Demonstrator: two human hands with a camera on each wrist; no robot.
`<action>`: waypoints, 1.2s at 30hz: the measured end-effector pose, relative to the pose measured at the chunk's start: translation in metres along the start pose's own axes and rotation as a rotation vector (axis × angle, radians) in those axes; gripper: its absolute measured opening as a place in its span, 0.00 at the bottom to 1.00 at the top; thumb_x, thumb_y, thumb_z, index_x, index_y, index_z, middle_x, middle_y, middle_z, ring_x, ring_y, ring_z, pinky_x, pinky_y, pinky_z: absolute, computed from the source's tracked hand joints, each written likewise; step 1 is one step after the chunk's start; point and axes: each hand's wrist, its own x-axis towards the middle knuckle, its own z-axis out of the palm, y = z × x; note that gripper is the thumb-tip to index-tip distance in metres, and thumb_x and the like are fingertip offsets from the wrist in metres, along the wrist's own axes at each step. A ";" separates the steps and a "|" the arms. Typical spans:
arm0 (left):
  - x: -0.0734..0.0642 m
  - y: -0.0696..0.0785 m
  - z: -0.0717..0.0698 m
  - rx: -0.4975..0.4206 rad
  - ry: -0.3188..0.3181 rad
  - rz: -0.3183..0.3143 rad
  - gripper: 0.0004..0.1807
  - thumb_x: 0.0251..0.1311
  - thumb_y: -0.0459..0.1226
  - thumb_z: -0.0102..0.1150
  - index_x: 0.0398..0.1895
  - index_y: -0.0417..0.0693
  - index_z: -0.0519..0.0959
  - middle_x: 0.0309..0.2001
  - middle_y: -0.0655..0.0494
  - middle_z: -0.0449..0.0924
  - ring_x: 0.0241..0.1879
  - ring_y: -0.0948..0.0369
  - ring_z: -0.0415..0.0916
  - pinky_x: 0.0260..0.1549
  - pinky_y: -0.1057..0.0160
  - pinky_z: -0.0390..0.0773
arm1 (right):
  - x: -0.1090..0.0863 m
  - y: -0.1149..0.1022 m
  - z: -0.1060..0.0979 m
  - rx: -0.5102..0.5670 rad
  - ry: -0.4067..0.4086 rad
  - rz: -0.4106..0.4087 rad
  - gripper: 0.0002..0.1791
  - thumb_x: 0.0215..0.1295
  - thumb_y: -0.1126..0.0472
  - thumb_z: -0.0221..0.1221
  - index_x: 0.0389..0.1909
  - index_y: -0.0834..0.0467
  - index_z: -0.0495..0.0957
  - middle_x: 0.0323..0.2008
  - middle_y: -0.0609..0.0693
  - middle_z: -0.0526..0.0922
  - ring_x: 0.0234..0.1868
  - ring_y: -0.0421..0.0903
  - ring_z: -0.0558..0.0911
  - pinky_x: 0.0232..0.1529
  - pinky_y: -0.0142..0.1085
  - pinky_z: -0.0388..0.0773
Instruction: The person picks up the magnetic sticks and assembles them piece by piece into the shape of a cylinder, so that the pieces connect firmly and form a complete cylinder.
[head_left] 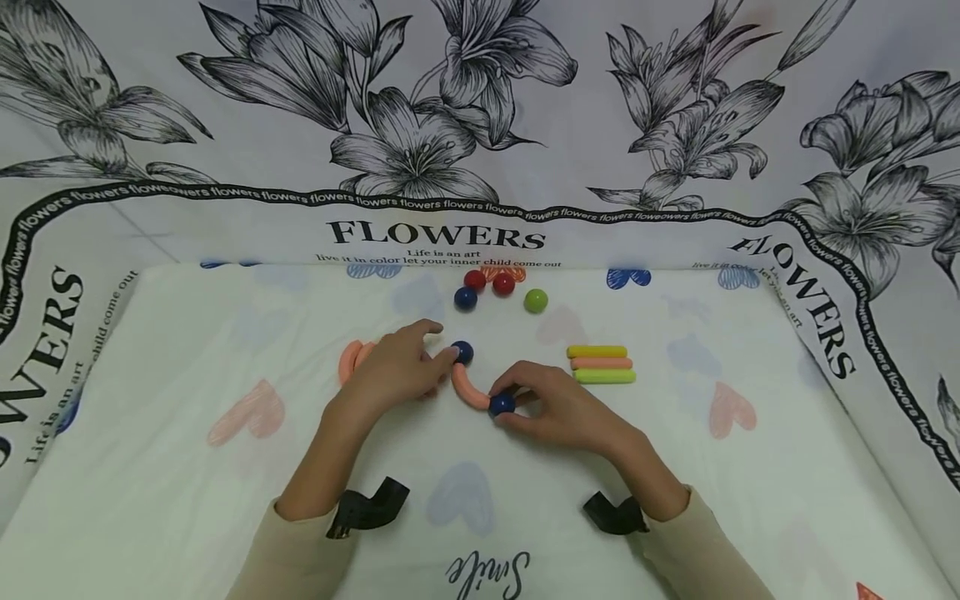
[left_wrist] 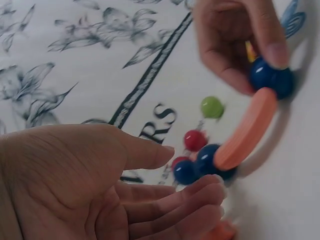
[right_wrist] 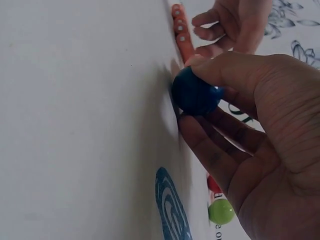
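Observation:
A curved orange stick (head_left: 468, 388) joins two dark blue balls on the cloth. My right hand (head_left: 555, 408) pinches the lower blue ball (head_left: 502, 405) between thumb and fingers; the right wrist view shows this blue ball (right_wrist: 192, 92) close up. Beside the upper blue ball (head_left: 464, 352) is my left hand (head_left: 397, 367), its thumb tip close to it. In the left wrist view the left hand (left_wrist: 125, 185) has extended fingers, with nothing gripped between them. More curved orange sticks (head_left: 348, 361) lie partly hidden behind the left hand.
Toward the back lie two red balls (head_left: 503, 284), a loose blue ball (head_left: 466, 299) and a green ball (head_left: 536, 301). Straight yellow (head_left: 596, 352), orange (head_left: 602, 363) and green (head_left: 604, 377) sticks sit side by side at right. A white patterned cloth (head_left: 300, 500) covers the surface.

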 end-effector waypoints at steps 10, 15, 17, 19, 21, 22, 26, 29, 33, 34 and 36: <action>-0.009 -0.017 -0.023 0.035 0.086 -0.046 0.22 0.76 0.49 0.56 0.60 0.42 0.80 0.35 0.52 0.88 0.33 0.57 0.83 0.33 0.61 0.76 | -0.002 -0.001 0.000 -0.013 -0.014 0.012 0.17 0.68 0.60 0.71 0.55 0.49 0.82 0.51 0.42 0.86 0.52 0.36 0.86 0.59 0.32 0.84; -0.005 -0.011 -0.019 0.115 0.116 -0.041 0.20 0.74 0.50 0.59 0.49 0.41 0.85 0.28 0.54 0.87 0.35 0.56 0.80 0.33 0.61 0.72 | -0.003 -0.002 -0.004 -0.019 -0.001 0.017 0.17 0.68 0.61 0.71 0.56 0.49 0.82 0.52 0.42 0.86 0.52 0.37 0.86 0.60 0.34 0.84; -0.004 -0.009 -0.017 0.134 0.115 -0.034 0.18 0.73 0.49 0.59 0.43 0.42 0.85 0.24 0.55 0.86 0.33 0.55 0.79 0.31 0.61 0.71 | -0.003 -0.002 -0.005 -0.035 0.003 0.019 0.17 0.69 0.60 0.70 0.56 0.48 0.82 0.52 0.41 0.86 0.51 0.36 0.85 0.60 0.35 0.84; -0.003 -0.008 -0.015 0.157 0.137 -0.026 0.17 0.74 0.48 0.59 0.39 0.42 0.85 0.23 0.56 0.84 0.32 0.55 0.79 0.31 0.61 0.70 | -0.003 -0.002 -0.006 -0.058 0.007 0.012 0.17 0.69 0.60 0.70 0.57 0.48 0.82 0.52 0.40 0.85 0.51 0.37 0.83 0.60 0.36 0.84; -0.004 -0.008 -0.013 0.169 0.158 -0.016 0.17 0.74 0.46 0.58 0.39 0.42 0.86 0.24 0.54 0.85 0.31 0.54 0.79 0.31 0.61 0.71 | -0.002 -0.001 -0.007 -0.084 0.013 0.009 0.17 0.69 0.60 0.69 0.57 0.47 0.83 0.53 0.39 0.85 0.52 0.37 0.82 0.61 0.37 0.83; -0.004 -0.008 -0.012 0.180 0.169 -0.012 0.16 0.74 0.46 0.58 0.40 0.41 0.86 0.26 0.52 0.85 0.32 0.53 0.80 0.31 0.60 0.72 | -0.001 -0.001 -0.008 -0.093 0.014 0.007 0.17 0.70 0.61 0.68 0.57 0.47 0.83 0.53 0.39 0.85 0.52 0.37 0.81 0.61 0.38 0.83; -0.004 -0.006 -0.008 0.216 0.207 -0.001 0.16 0.74 0.45 0.60 0.51 0.42 0.87 0.37 0.47 0.90 0.38 0.50 0.83 0.36 0.55 0.78 | 0.000 0.000 -0.012 -0.106 0.011 0.019 0.16 0.71 0.62 0.66 0.57 0.47 0.83 0.54 0.40 0.84 0.53 0.38 0.81 0.61 0.39 0.83; -0.002 -0.002 -0.004 0.227 0.211 0.000 0.18 0.74 0.45 0.61 0.56 0.43 0.86 0.43 0.45 0.91 0.40 0.48 0.84 0.37 0.54 0.80 | -0.001 0.000 -0.016 -0.104 0.017 0.033 0.16 0.70 0.63 0.66 0.56 0.47 0.83 0.54 0.41 0.84 0.53 0.39 0.81 0.59 0.39 0.84; 0.001 0.002 0.002 0.239 0.204 -0.021 0.21 0.74 0.46 0.61 0.60 0.41 0.84 0.46 0.42 0.90 0.40 0.48 0.85 0.36 0.54 0.81 | -0.004 0.003 -0.017 -0.110 0.033 0.052 0.15 0.70 0.61 0.68 0.56 0.47 0.84 0.54 0.41 0.84 0.52 0.40 0.81 0.58 0.40 0.84; 0.001 0.002 0.003 0.244 0.206 -0.027 0.22 0.73 0.46 0.62 0.60 0.40 0.84 0.46 0.42 0.90 0.41 0.47 0.85 0.37 0.53 0.82 | -0.005 0.004 -0.017 -0.117 0.038 0.055 0.16 0.70 0.61 0.68 0.56 0.48 0.84 0.54 0.42 0.84 0.52 0.40 0.81 0.58 0.40 0.84; 0.002 0.002 0.005 0.252 0.208 -0.032 0.21 0.73 0.47 0.62 0.57 0.39 0.85 0.47 0.41 0.90 0.40 0.47 0.85 0.37 0.53 0.82 | -0.006 0.006 -0.015 -0.124 0.043 0.059 0.17 0.70 0.59 0.69 0.58 0.48 0.83 0.55 0.43 0.85 0.52 0.40 0.81 0.58 0.41 0.84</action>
